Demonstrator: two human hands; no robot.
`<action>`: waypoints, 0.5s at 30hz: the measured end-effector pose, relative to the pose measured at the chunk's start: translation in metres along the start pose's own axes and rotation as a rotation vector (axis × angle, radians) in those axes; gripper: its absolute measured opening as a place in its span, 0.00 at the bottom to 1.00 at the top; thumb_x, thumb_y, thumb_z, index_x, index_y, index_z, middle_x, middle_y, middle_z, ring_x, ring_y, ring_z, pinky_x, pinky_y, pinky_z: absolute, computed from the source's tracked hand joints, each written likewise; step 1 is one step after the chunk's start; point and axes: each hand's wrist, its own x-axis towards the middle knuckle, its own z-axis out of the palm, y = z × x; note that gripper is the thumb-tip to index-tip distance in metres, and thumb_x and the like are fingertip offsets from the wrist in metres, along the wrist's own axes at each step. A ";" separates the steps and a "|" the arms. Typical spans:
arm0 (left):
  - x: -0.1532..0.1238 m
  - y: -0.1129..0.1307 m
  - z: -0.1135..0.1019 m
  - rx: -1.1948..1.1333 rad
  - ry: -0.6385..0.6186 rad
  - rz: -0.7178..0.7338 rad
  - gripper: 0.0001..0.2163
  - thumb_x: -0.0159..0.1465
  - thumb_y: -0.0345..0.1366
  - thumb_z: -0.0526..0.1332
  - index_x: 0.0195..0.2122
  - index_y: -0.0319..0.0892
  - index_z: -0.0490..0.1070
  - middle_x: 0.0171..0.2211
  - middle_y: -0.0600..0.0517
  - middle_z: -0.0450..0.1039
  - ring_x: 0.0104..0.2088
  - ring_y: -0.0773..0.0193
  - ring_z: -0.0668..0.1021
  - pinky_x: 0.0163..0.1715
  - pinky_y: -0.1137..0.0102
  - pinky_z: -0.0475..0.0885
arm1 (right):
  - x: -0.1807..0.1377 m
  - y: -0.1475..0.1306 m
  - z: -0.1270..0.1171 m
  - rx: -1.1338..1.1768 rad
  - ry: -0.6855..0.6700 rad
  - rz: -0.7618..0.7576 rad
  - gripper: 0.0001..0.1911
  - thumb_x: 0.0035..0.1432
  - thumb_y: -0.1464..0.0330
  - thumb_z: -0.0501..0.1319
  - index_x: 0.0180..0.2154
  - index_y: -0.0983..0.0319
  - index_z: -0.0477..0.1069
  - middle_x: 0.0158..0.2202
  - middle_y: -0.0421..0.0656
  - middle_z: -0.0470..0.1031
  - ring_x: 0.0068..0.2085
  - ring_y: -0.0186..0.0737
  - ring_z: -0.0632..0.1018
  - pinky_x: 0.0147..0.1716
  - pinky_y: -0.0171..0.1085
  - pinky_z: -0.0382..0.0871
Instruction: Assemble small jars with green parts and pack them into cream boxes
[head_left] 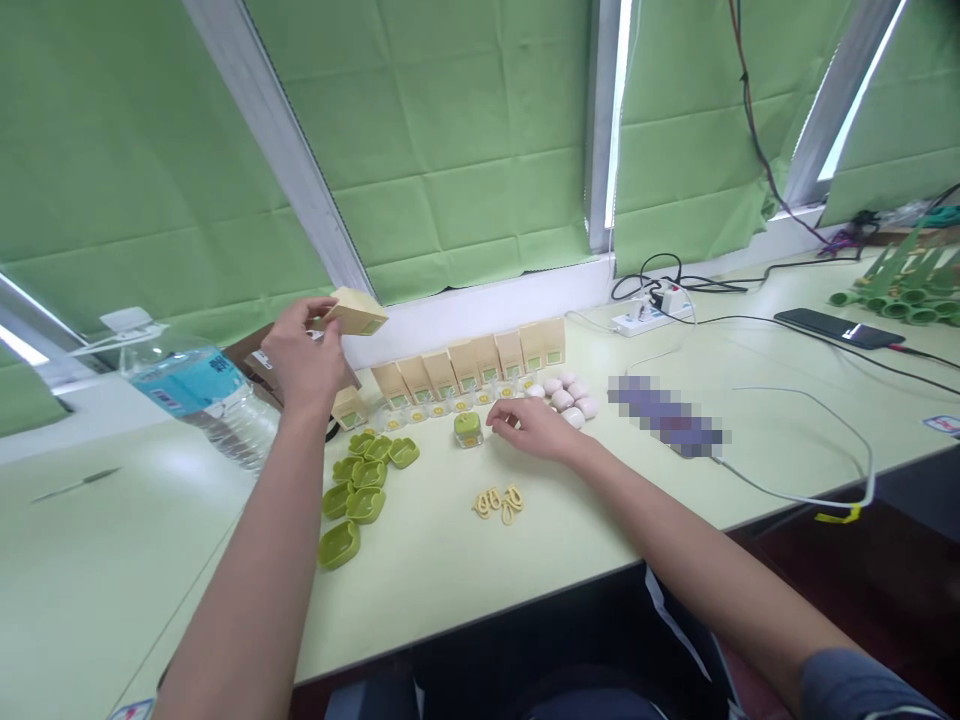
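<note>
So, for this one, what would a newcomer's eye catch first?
Probably the raised left hand, left of centre, holding up a tan box. Next come the row of similar boxes behind the right hand and the hollow green pieces nearer the viewer. Green curtains dominate the background.

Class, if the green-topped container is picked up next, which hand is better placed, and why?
The right hand, probably: it is close beside the green-topped container, while the left hand is raised, holding a tan box.
</note>
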 end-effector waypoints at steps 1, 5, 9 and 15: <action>-0.004 0.010 -0.001 -0.055 -0.004 0.011 0.11 0.61 0.30 0.65 0.45 0.39 0.77 0.43 0.50 0.80 0.39 0.63 0.78 0.43 0.66 0.74 | 0.000 0.000 0.000 0.000 0.002 0.002 0.10 0.61 0.73 0.56 0.38 0.59 0.76 0.35 0.41 0.81 0.34 0.37 0.78 0.36 0.36 0.66; -0.028 0.046 -0.002 -0.288 -0.096 0.108 0.11 0.62 0.34 0.66 0.47 0.41 0.75 0.44 0.50 0.79 0.42 0.63 0.79 0.46 0.66 0.75 | -0.001 -0.001 -0.001 -0.004 0.031 0.043 0.10 0.62 0.70 0.56 0.42 0.58 0.75 0.34 0.41 0.81 0.34 0.38 0.78 0.36 0.36 0.67; -0.054 0.071 0.000 -0.371 -0.196 0.131 0.10 0.63 0.35 0.64 0.46 0.44 0.75 0.44 0.50 0.79 0.43 0.62 0.80 0.46 0.66 0.75 | -0.001 -0.002 -0.002 0.032 0.100 0.128 0.12 0.63 0.70 0.55 0.47 0.57 0.71 0.34 0.40 0.81 0.34 0.39 0.78 0.36 0.37 0.68; -0.088 0.076 0.018 -0.448 -0.389 0.162 0.09 0.65 0.32 0.61 0.46 0.44 0.75 0.44 0.49 0.78 0.43 0.60 0.78 0.45 0.64 0.74 | 0.001 0.002 -0.002 0.269 0.228 0.182 0.18 0.68 0.67 0.45 0.56 0.56 0.61 0.40 0.43 0.80 0.36 0.40 0.80 0.38 0.42 0.73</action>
